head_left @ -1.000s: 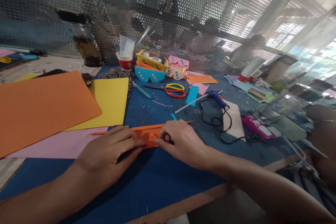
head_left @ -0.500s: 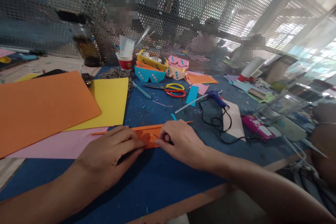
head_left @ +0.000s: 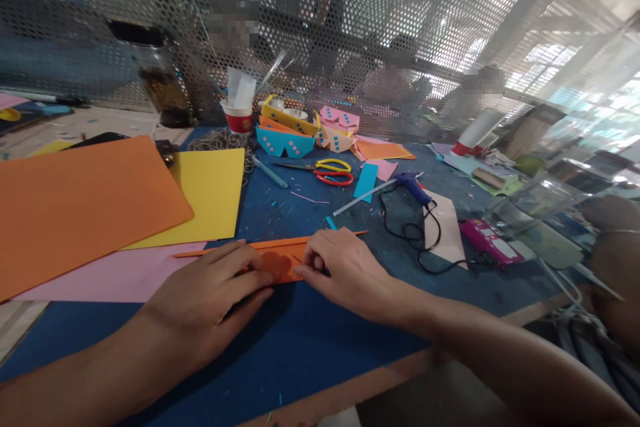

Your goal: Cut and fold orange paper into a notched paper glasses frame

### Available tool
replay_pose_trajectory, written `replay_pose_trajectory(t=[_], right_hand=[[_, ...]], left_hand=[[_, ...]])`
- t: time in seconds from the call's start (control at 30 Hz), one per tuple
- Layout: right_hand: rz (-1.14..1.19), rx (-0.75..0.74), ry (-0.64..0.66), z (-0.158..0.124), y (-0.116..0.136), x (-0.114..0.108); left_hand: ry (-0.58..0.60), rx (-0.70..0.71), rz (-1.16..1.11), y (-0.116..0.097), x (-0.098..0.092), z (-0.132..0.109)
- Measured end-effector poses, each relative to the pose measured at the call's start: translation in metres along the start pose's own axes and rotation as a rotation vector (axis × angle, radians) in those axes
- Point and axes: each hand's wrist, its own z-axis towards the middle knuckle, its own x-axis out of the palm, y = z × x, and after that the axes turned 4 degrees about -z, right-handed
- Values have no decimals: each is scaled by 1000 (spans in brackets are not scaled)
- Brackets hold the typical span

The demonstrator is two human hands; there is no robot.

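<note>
Creasing step: open left hand (head_left: 210,293) flattens folded orange paper strip (head_left: 281,261); curled right hand (head_left: 345,268) seemingly pinches it; firm pressure needed.

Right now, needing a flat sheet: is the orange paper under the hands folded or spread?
Folded: the orange paper is a narrow layered strip under left hand and right hand.
</note>
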Motion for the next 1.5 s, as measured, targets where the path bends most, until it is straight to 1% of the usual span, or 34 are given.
replay_pose_trajectory(t=[0.13,0.33,0.5,0.7,0.8,0.93,1.17,1.37,1.43,1.5], right_hand=[[0,5,3,0,0,0],[-2,3,7,0,0,-1],[-6,6,10,0,0,0],[-25,4,-22,-3,2,1],[-25,0,-28,-3,5,2],[-66,-13,-27,-3,9,5],[-82,-11,-40,-2,9,9],[-51,-6,-49,-2,9,9],[-48,-2,-47,-2,10,7],[-57,11,-44,-3,11,5]], left_hand=[[22,-9,15,0,1,-5],[46,-21,-30,-1,-3,-5],[142,-60,49,-5,-7,-6],[174,4,145,-3,-11,-5],[202,71,168,1,-13,-2],[206,138,183,6,-13,1],[242,119,174,8,-14,-4],[223,113,131,10,-16,-4],[215,84,100,8,-15,-5],[189,24,67,4,-13,-8]])
